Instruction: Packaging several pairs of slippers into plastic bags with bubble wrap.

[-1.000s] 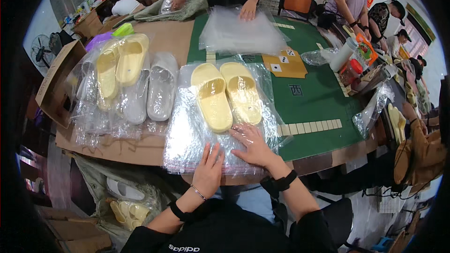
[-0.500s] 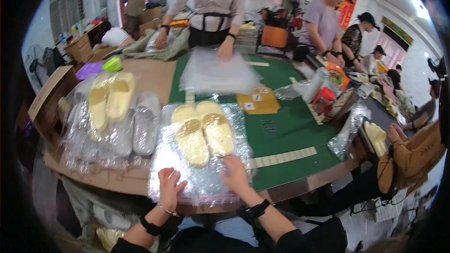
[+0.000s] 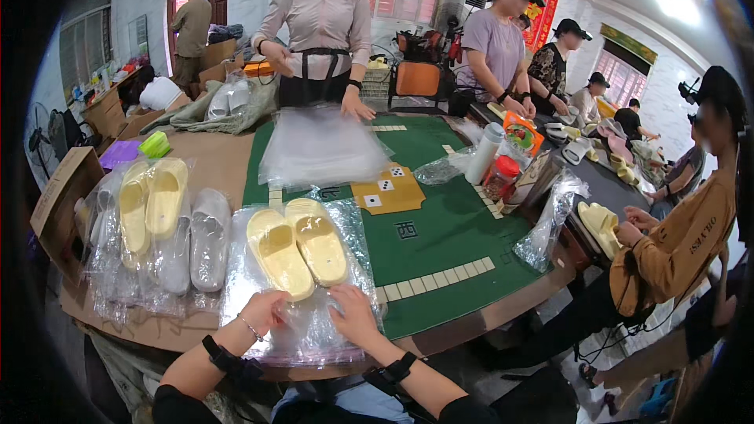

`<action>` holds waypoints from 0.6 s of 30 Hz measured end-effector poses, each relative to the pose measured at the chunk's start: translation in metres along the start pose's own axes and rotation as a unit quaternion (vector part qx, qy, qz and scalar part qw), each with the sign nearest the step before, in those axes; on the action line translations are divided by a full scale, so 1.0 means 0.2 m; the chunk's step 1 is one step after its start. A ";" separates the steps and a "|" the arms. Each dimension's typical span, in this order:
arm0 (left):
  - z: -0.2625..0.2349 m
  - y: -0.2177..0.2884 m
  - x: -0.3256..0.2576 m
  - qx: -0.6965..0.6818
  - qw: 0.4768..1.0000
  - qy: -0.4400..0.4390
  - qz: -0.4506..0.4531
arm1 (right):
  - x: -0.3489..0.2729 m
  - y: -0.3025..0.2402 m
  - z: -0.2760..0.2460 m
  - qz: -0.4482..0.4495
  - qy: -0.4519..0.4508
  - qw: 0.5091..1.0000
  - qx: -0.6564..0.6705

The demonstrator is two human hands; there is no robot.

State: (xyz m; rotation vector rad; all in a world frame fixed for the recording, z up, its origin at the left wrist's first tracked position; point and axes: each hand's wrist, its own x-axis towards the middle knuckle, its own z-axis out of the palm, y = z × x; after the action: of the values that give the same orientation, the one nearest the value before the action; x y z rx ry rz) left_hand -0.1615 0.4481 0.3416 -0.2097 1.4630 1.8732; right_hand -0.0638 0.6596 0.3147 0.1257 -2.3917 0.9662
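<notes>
A pair of pale yellow slide slippers [image 3: 276,257] lies side by side in front of me, heels toward me. Under and around them spreads a clear plastic bag [image 3: 306,338]; whether the slippers are inside it I cannot tell. At the heel of the left slipper, my left hand [image 3: 263,312] has its fingers drawn together on the plastic. My right hand [image 3: 355,314] is just below the other slipper's heel, its thumb and fingers apart over the bag.
Bagged yellow slippers [image 3: 165,200] rest on grey ones at the left, beside a cardboard box [image 3: 67,196]. Beyond lie a stack of clear bags [image 3: 318,145] and a yellow card [image 3: 389,191] on the green mat [image 3: 440,283]. A white bottle [image 3: 484,153] stands right. Co-workers stand around.
My left hand has moved up to the left slipper's heel, and its spread fingers have closed. My right hand has drawn slightly away from the slipper. The person opposite has raised one hand.
</notes>
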 end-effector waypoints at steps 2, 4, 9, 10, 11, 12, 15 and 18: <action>0.05 0.01 0.01 0.008 1.000 -0.004 0.010 | -0.01 0.01 -0.02 -0.004 0.023 0.999 0.035; 0.15 0.04 0.00 -0.047 0.998 -0.027 0.042 | -0.03 0.01 -0.04 -0.006 0.044 0.997 0.069; 0.29 0.19 -0.07 -0.065 0.989 -0.067 0.111 | -0.03 -0.06 -0.04 -0.114 -0.003 0.989 0.090; 0.31 0.24 -0.09 -0.062 0.988 -0.058 0.125 | -0.02 -0.05 -0.03 -0.133 0.009 0.986 0.099; 0.42 0.31 -0.16 -0.040 0.988 -0.043 0.139 | -0.02 -0.03 -0.05 -0.154 0.020 0.981 0.113; 0.33 0.30 -0.08 0.091 0.976 -0.072 0.183 | -0.03 -0.05 -0.06 -0.162 0.009 0.982 0.100; 0.37 0.42 -0.11 -0.019 0.980 -0.089 0.178 | 0.00 -0.08 -0.17 -0.244 0.060 0.964 0.083; 0.33 0.57 -0.33 -0.047 0.976 -0.038 0.207 | 0.05 -0.19 -0.31 -0.275 0.007 0.955 0.110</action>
State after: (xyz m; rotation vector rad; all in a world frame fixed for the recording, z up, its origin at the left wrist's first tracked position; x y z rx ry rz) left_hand -0.1665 0.4679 0.4885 0.1346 1.4462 2.2565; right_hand -0.0322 0.6740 0.3796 0.8155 -2.0484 0.9416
